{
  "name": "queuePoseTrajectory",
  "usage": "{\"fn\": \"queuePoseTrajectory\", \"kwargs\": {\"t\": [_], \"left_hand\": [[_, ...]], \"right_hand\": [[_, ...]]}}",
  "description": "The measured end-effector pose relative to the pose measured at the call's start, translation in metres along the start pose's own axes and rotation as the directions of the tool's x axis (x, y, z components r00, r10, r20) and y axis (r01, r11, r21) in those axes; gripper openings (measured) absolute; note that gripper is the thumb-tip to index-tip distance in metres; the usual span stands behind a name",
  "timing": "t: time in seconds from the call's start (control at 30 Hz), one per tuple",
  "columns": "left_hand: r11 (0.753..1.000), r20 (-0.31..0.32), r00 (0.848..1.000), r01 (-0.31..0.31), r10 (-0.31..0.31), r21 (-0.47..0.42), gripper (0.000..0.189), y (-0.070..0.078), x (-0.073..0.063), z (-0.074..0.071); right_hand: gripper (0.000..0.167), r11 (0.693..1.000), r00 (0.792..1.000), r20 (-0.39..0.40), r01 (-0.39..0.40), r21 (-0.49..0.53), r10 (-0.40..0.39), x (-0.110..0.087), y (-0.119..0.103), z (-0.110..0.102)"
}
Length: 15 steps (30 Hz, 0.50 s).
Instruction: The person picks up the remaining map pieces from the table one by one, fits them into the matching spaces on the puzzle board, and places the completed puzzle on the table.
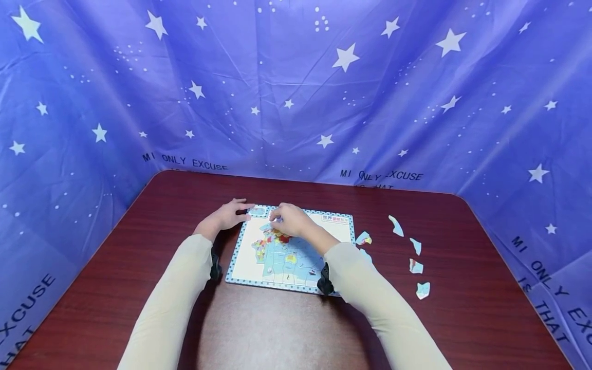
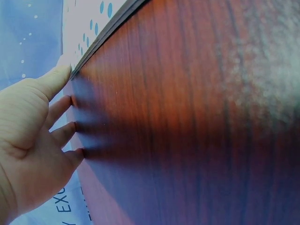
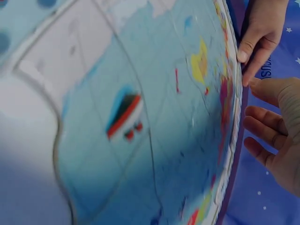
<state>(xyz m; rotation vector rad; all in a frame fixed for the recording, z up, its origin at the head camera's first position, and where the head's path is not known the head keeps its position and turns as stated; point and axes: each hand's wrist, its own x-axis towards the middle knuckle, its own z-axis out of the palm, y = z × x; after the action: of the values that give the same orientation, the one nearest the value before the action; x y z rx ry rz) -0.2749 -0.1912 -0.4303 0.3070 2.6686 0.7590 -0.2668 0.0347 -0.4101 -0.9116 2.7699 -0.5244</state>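
The map puzzle (image 1: 279,262) on the bench (image 1: 259,326) is partly hidden by the right hand (image 1: 291,220), whose grip cannot be made out; the puzzle's edge is touched by the wide-spread left hand (image 1: 227,215).

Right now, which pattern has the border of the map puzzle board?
The border has blue dots on a pale ground, best in the head view.

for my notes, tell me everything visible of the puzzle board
The puzzle board is a thin, stiff-looking rectangle lying flat on the dark red table, with a pale, blue-dotted border. Joined map pieces partly fill its white inside; a printed label marks the far right corner. The left hand touches its left edge near the far corner; the right hand hides some of it.
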Motion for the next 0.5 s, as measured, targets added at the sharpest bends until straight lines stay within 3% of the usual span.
{"fn": "queuePoseTrajectory", "kwargs": {"t": [0.5], "left_hand": [[1.000, -0.006, 1.000, -0.008, 0.008, 0.015, 0.052, 0.003, -0.002, 0.000]], "right_hand": [[0.024, 0.998, 0.997, -0.051, -0.063, 0.018, 0.064, -0.029, 0.028, -0.024]]}}
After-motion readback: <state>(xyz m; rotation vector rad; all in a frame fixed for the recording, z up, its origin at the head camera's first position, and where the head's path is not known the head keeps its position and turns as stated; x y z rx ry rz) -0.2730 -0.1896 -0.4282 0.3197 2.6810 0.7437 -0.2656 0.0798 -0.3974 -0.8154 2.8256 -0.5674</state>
